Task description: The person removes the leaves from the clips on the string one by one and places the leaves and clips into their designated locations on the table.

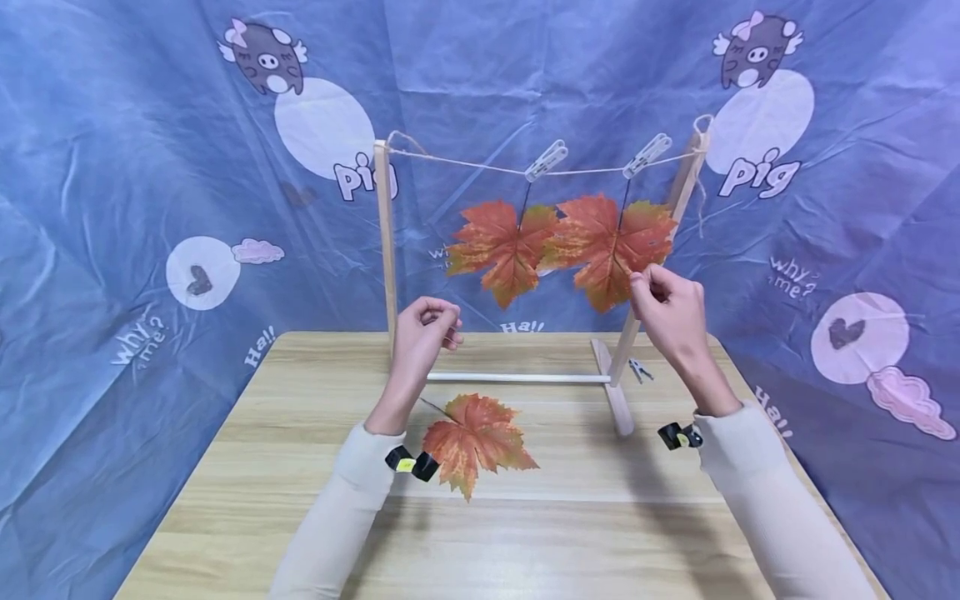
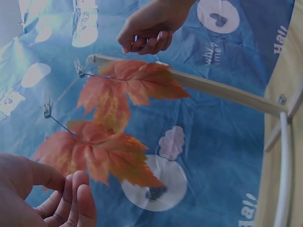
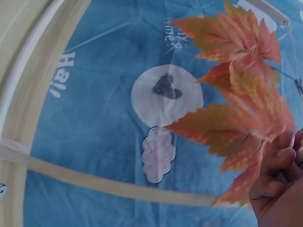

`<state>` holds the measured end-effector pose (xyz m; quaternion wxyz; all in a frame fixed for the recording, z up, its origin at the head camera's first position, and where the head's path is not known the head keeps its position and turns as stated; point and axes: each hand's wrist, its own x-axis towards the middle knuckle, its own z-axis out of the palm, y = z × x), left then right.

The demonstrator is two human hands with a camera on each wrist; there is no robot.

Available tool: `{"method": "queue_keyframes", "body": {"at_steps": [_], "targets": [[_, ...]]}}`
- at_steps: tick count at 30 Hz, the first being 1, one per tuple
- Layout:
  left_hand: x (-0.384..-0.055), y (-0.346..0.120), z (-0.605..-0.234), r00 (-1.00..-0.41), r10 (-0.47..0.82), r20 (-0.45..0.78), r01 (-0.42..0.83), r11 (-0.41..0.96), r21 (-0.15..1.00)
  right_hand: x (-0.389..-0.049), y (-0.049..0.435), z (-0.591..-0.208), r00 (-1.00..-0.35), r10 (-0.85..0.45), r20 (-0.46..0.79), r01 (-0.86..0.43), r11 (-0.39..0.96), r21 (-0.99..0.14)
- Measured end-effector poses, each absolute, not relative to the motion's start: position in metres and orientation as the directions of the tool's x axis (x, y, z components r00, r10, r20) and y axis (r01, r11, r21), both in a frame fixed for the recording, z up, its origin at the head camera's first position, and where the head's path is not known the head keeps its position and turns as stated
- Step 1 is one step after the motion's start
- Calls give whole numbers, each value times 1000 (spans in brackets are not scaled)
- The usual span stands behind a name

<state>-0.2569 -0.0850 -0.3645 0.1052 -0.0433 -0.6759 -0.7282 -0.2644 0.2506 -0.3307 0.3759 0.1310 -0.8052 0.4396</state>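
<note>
Two orange-red maple-type leaves hang by dark stems from a twine line: the left leaf from one pale clothespin, the right leaf from another clothespin. Their edges overlap. My right hand is raised in front of the right leaf's lower edge, fingers loosely curled with nothing visible in them; the left wrist view shows a gap between that hand and the leaf. Lower and left of the hanging leaves, my left hand hovers with relaxed, bent fingers, holding nothing. A third leaf lies on the table below it.
The twine is tied between a left wooden post and a right post. A white rod joins them low down. Behind the right foot lies a loose clothespin. A blue printed cloth surrounds the table.
</note>
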Motion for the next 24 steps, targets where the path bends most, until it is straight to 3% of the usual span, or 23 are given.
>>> {"method": "queue_keyframes", "body": {"at_steps": [24], "targets": [[-267, -54, -306, -943, -36, 331, 330, 28, 943, -275, 211, -278, -676, -76, 733, -622, 592, -513]]}}
